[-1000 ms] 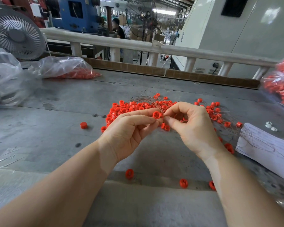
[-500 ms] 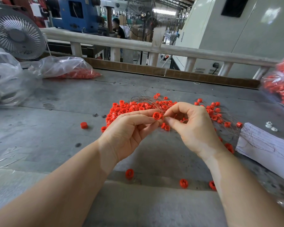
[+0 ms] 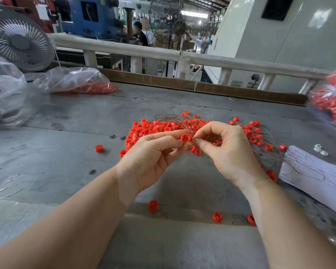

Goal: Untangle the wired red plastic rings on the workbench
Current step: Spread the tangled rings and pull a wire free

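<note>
Nothing has moved; left hand (image 3: 151, 152) pinches ring (image 3: 185, 138); right hand (image 3: 227, 150) seemingly pinches wire.

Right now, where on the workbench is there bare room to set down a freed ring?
Bare grey workbench lies left of the lone red plastic ring, short of the clear plastic bags. Another patch sits behind the tangled pile of wired red rings. Crowded: the pile itself and rightward to the white paper sheet.

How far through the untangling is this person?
Early. Done: a few loose red plastic rings lie apart at the near edge. In hand: left hand pinches one red ring; right hand pinches its thin wire. Left: the wired red heap.
</note>
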{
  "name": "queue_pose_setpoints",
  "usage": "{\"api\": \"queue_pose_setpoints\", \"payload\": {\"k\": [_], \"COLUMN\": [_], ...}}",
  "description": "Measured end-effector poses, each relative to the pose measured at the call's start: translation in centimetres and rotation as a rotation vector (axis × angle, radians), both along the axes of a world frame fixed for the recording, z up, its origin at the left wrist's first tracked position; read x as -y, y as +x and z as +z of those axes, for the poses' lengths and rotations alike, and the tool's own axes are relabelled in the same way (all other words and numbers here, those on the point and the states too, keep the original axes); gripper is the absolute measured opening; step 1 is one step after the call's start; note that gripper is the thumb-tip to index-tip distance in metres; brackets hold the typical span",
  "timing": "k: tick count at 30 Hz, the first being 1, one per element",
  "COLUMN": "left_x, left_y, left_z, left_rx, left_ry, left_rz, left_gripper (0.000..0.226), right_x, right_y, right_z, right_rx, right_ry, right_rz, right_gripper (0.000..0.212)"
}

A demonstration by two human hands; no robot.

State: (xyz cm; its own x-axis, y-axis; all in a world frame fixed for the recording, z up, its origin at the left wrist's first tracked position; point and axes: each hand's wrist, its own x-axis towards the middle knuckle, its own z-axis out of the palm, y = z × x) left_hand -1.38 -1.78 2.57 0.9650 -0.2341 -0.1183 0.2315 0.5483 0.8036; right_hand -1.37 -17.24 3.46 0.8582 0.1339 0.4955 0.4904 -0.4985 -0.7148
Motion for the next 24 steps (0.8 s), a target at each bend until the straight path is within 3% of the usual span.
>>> {"api": "queue_pose_setpoints", "payload": {"k": [12, 24], "left_x": [0.04, 0.01], "left_y": [-0.04, 0.02], "left_z": [0.18, 0.21], "left_rx": [-0.004, 0.018], "left_ry": [-0.023, -0.079], "left_rz": [0.005, -0.060], "left_gripper": [0.031, 0.028], "right_x": [0.02, -0.13], "right_y": [0.31, 0.06], "right_z": [-0.10, 0.19], "right_rx": [-0.056, -0.288], "right_ry": [0.040, 0.328], "right_rz": [0.037, 0.152], "right_gripper": [0.024, 0.027]}}
